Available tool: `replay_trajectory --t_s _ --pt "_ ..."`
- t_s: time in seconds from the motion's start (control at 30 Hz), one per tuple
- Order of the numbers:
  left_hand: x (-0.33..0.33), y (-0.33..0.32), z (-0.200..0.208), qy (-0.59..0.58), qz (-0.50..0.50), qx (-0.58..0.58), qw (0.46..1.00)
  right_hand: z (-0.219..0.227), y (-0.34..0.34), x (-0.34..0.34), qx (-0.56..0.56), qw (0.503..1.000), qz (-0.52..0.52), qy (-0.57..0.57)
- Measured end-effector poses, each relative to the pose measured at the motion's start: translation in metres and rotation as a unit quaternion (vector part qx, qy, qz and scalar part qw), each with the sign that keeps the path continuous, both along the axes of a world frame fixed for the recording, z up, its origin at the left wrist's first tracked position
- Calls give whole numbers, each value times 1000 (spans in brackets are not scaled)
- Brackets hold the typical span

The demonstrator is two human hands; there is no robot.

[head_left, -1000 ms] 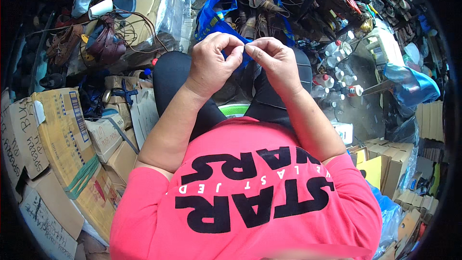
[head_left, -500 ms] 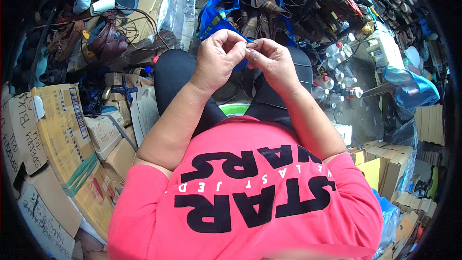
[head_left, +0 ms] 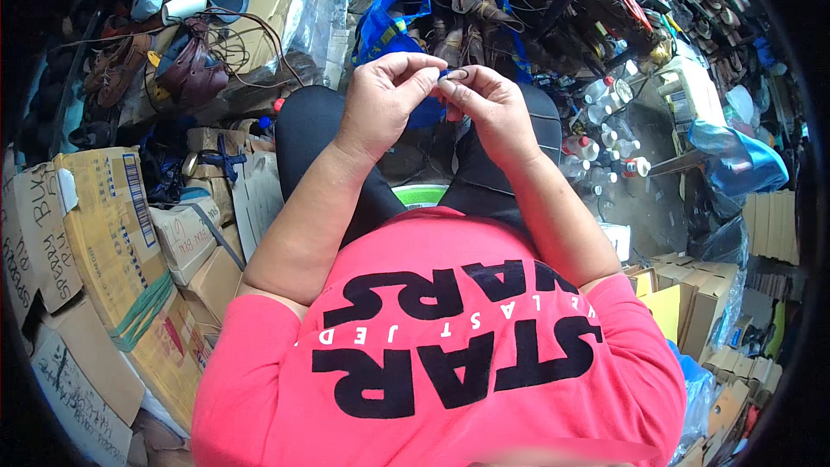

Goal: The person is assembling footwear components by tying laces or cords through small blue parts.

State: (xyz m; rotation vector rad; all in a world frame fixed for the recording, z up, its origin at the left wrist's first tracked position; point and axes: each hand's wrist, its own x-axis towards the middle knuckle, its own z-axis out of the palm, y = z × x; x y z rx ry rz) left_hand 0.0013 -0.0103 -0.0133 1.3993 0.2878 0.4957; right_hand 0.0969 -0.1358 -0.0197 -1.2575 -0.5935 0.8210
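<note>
My left hand and my right hand meet above my knees, thumbs and forefingers pinched together. Between the fingertips a thin dark strand bends in a small curve at the right forefinger. It is too small to tell whether it is cord, lace or wire. My left fingers close at the same spot, and what they pinch is mostly hidden. Just beyond the hands stands a blue bag with brown leather-like pieces in it.
Cardboard boxes are stacked at my left. A bench at the far left carries a white cup and dark red leather straps. Several plastic bottles stand on the floor at the right, near a blue plastic sheet.
My fingertips have shifted slightly, the left ones drawing back a little from the right. The curve of the dark strand shows a bit further right. My arms stay nearly in place.
</note>
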Motion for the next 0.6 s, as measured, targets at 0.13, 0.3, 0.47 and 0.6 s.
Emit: replay_trajectory --t_s 0.13,0.3,0.47,0.6 --pt "2 2 -3 -11 -8 -4 1000 -2 0 0 7 1000 6 1" --pt "2 4 -2 -4 -17 -3 1000 -5 -2 1 12 1000 12 6" --pt "1 4 -2 2 -17 0 1000 -4 -1 -1 13 1000 15 1" --pt "2 3 -2 3 -13 4 1000 -3 -2 -1 1 1000 10 -6"
